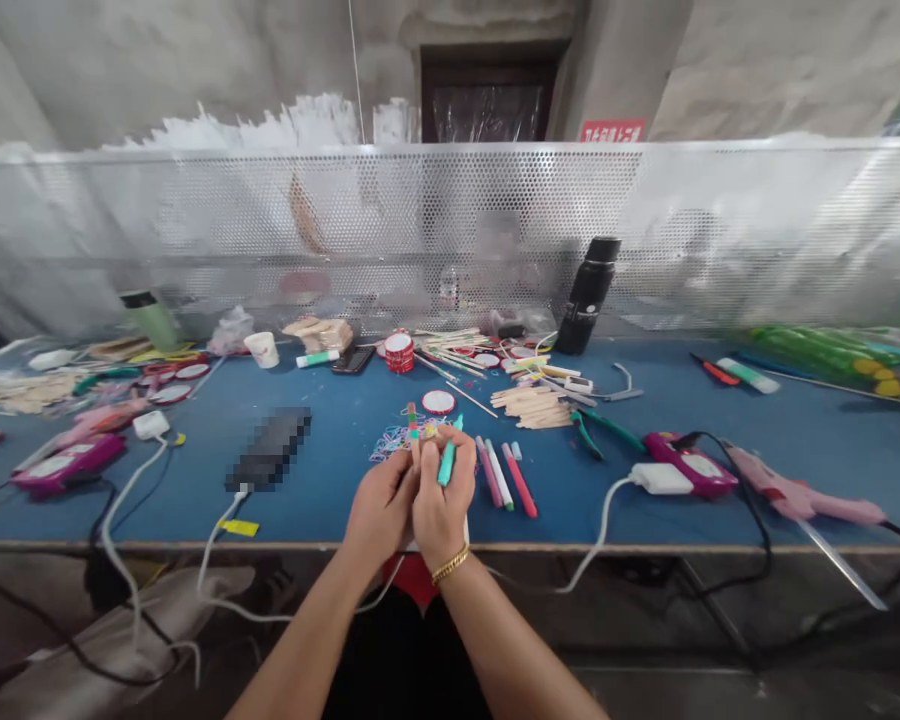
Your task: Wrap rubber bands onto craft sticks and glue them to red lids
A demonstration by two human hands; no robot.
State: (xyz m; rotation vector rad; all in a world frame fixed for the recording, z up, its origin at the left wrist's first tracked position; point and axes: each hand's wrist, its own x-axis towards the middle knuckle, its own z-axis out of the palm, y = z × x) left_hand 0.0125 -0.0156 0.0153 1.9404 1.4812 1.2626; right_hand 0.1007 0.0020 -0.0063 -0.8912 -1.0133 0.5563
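My left hand (381,503) is closed around a craft stick (412,420) with coloured bands, which points up and away from me. Close against it, my right hand (442,500) grips a teal marker (447,462). The fingertips of both hands meet around the lower part of the stick, so that part is hidden. Behind the hands lies a tangle of small coloured rubber bands (390,437). Just right of my right hand, several markers (499,475) in pink, white and red rest on the blue table (315,500).
Wooden craft sticks (532,408), green-handled pliers (604,430) and a round white disc (439,402) lie beyond the hands. A black bottle (589,295) stands at the back. Pink glue guns (802,490), white cables (600,530) and a blurred dark device (270,450) lie to the sides.
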